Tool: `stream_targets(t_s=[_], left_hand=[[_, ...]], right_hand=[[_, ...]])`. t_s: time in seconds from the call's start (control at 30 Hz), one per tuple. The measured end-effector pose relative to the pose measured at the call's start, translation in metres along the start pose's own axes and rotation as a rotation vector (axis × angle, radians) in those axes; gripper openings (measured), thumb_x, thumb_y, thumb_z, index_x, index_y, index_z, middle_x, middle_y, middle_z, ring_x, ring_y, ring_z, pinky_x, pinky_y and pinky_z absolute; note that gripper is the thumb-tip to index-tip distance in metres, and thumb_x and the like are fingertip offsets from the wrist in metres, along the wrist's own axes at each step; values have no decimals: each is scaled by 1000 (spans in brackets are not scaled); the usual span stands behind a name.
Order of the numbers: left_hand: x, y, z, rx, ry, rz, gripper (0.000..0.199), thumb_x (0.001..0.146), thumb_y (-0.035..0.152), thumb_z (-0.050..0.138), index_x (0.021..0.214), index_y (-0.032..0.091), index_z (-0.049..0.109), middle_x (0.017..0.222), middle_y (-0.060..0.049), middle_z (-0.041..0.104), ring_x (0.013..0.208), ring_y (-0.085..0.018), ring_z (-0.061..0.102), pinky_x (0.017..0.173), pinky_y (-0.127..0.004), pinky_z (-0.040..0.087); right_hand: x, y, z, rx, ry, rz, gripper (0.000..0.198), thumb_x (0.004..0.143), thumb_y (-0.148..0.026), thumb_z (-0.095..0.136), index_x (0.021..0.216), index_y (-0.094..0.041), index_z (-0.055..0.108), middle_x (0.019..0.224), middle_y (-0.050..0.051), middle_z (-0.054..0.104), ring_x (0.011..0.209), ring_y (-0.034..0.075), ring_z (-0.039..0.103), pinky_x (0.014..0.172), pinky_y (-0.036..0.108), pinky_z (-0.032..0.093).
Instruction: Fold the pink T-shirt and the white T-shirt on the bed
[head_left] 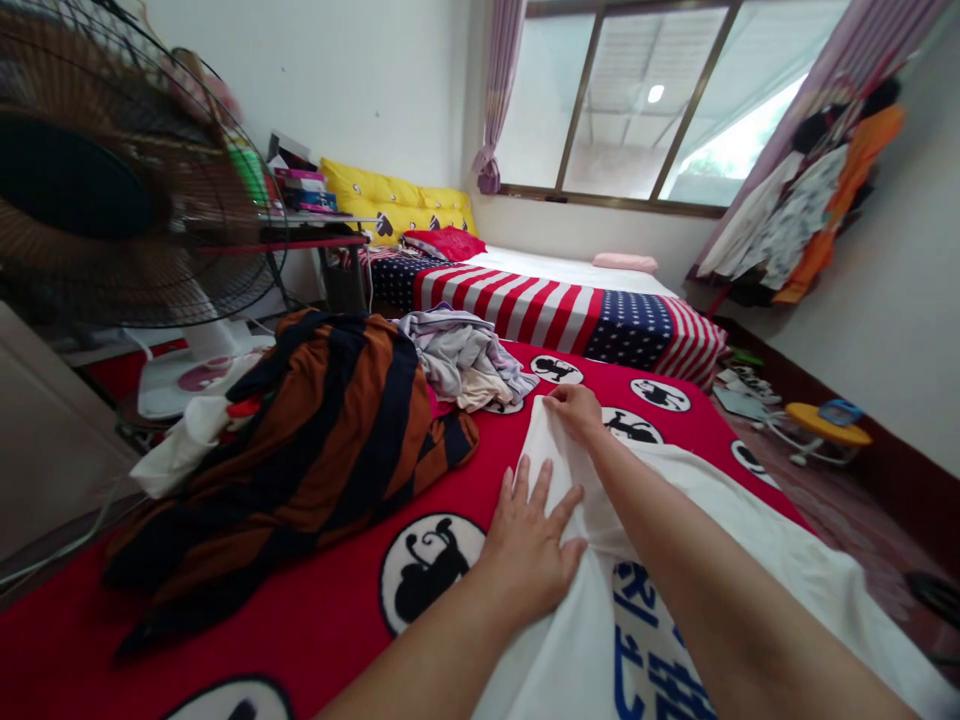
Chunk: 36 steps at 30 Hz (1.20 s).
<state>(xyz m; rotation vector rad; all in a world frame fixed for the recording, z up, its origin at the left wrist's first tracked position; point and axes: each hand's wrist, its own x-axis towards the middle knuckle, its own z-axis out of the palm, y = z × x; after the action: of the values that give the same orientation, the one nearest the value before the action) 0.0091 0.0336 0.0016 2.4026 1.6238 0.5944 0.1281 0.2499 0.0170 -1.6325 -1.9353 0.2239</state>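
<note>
A white T-shirt (720, 490) with blue printed characters lies spread over the red blanket (330, 590), which has round black-and-white figures. My left hand (531, 540) rests flat on the shirt's left part, its fingers spread. Farther up, my right hand (576, 408) pinches the shirt's far left corner between thumb and fingers. My right forearm crosses over the shirt and hides part of the print. Left of my hands lies a heap with a brown-and-navy striped garment (352, 400), and behind it are crumpled light grey clothes (465, 350).
A large fan (202, 320) stands at the left, close to the heap. Beyond the blanket is a bed with a flag-patterned cover (517, 300). On the right floor stands a small yellow-topped stool (829, 425), and clothes (806, 200) hang by the window.
</note>
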Motion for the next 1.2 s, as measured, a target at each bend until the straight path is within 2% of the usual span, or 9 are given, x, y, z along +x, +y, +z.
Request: stream_targets(t_s=[0.23,0.4,0.53,0.63,0.73,0.8,0.9,1.03,1.2], left_hand=[[3,-1,4,66,-7,-14,68,90,58,29,149,23,24,157,-8,15,144,-33,2,115,-54,7],[3,-2,7,80,28,1,67,90,57,31,148,23,27,156,-8,19,144,-32,4,116,-52,7],[4,-3,9,89,48,5,66,90,57,32,146,23,31,156,-7,20,144,-31,7,116,-51,6],[4,-3,9,95,34,4,65,90,56,33,146,23,32,156,-8,21,144,-32,9,115,-51,7],[4,-4,10,112,29,-1,64,90,55,33,146,23,33,156,-8,22,143,-32,10,115,-50,9],[4,-5,11,119,40,2,64,90,55,33,146,23,32,156,-7,22,144,-31,10,115,-50,9],[4,-5,11,122,49,19,63,90,56,33,145,24,34,155,-7,23,143,-31,10,115,-50,10],[4,-5,9,130,34,11,61,91,53,34,144,23,36,155,-7,24,143,-31,13,115,-50,11],[5,-6,8,129,17,15,61,91,53,34,144,22,37,154,-8,25,143,-31,14,114,-49,11]], right_hand=[[-5,-8,5,-50,18,-18,15,77,-35,63,80,-22,69,84,4,70,81,20,63,74,30,44],[-39,-20,-36,-16,-13,-160,41,86,-40,55,120,-18,59,123,10,62,113,21,56,94,31,42],[-99,18,-68,-130,-142,-341,59,92,-49,39,144,-21,35,149,9,37,137,22,32,112,42,23],[-127,45,-82,-357,-323,-177,64,93,-53,31,147,-18,29,154,10,24,143,26,18,112,53,17],[-139,42,-90,-474,-380,19,72,91,-57,33,147,-12,27,154,16,19,143,31,16,109,60,18],[-151,30,-92,-484,-286,10,73,90,-58,34,148,-14,25,155,16,18,143,31,15,109,60,17],[-178,23,-90,-431,-196,-165,66,93,-54,30,149,-19,22,156,11,18,144,25,13,112,54,16],[-200,24,-96,-385,-326,-147,64,90,-51,42,143,-17,36,152,15,28,141,29,24,110,51,25],[-224,-10,-111,-170,-147,-200,25,84,-23,55,108,-20,63,115,11,62,106,24,58,90,36,45]])
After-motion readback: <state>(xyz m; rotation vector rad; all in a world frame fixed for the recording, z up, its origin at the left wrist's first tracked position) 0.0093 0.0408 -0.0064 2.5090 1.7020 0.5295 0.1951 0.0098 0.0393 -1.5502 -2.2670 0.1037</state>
